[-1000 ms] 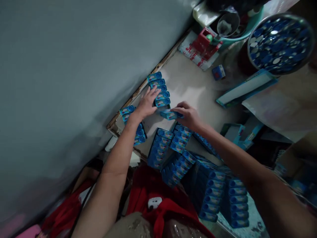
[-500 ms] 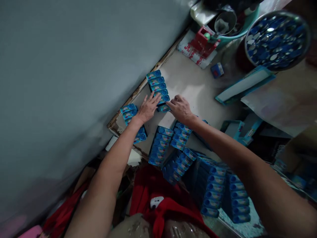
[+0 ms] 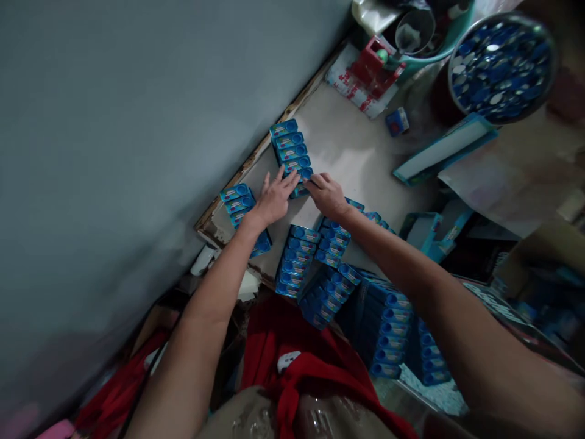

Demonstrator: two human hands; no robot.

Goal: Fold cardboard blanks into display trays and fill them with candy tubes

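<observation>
A row of small blue boxes (image 3: 292, 152), each with a round blue patch on its top, runs along the tabletop near the wall. My left hand (image 3: 274, 200) lies against its near end, fingers spread and the fingertips on the boxes. On the right side of that end, my right hand (image 3: 327, 194) has its fingers curled in, thumb and fingertips at the edge of a small blue box (image 3: 299, 190). Part of this box is hidden by my hands. Another row of blue boxes (image 3: 237, 201) sits left of my left hand, partly behind my forearm.
Stacked rows of blue boxes (image 3: 297, 259) stand along the near table edge, with more boxes (image 3: 388, 335) to the lower right. A red tape dispenser (image 3: 377, 70), a teal basin (image 3: 450, 46), a bowl of shiny blue discs (image 3: 503, 67) and an open blue tray (image 3: 445, 149) occupy the far right.
The box at the row's near end now sits closer in line with the others. My right hand has shifted slightly left against it. The whole view has moved a little.
</observation>
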